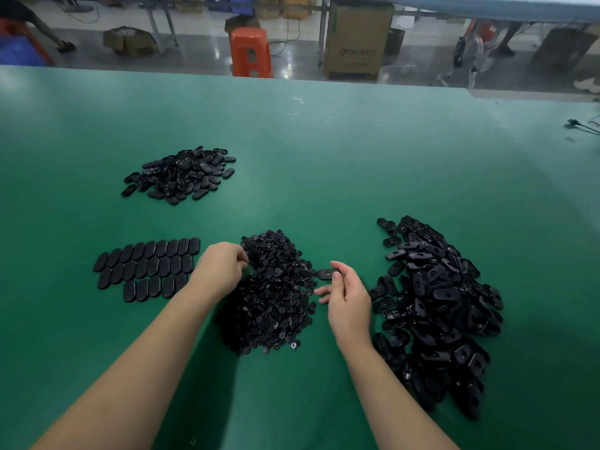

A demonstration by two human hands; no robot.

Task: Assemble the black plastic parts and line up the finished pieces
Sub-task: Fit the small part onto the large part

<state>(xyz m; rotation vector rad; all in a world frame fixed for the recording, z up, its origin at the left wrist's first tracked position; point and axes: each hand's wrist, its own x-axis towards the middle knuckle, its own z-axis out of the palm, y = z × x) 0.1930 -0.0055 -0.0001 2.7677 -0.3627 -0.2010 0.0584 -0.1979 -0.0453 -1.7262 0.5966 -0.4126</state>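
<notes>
A heap of small black inserts [276,297] lies in the middle of the green table [324,157]. My left hand [220,267] reaches into the heap's left edge with curled fingers; what they pinch is hidden. My right hand [347,297] holds a black oval shell [328,273] between thumb and forefinger, just right of the heap. A big pile of oval shells [435,313] sits at the right. Finished pieces [146,267] lie in neat rows at the left.
Another loose pile of black oval pieces [180,175] sits at the far left of the table. Beyond the table's far edge stand an orange stool [250,51] and a cardboard box [355,40]. A cable end [578,125] lies at the right edge.
</notes>
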